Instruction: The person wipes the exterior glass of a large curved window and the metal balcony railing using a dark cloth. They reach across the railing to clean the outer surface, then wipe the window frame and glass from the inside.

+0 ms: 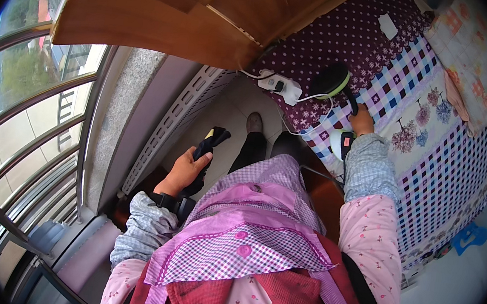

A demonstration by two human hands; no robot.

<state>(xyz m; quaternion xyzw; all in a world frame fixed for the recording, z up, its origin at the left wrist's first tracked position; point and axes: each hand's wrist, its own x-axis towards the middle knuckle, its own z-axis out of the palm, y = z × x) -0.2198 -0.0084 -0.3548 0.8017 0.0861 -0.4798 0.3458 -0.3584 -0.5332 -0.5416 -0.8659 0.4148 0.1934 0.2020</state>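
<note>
My left hand (180,170) is closed round a bunched dark cloth (215,140) with a yellowish patch at its top, held out over the floor left of my legs. The cloth's kind does not show. On the bed-like covered surface at the right, my right hand (362,120) is closed at the end of the dark handle of a round black thing with a light green rim (331,81). The thumb side and part of the grip are hidden. Close to my right wrist is a white device with a red-orange label (340,144).
A white power strip (281,87) with plugs and white cords lies at the cover's (303,51) edge. A wooden panel (151,15) juts in above. At left are a railed window (37,116) and a white slotted rack (169,119). A blue plastic thing (469,238) lies at far right.
</note>
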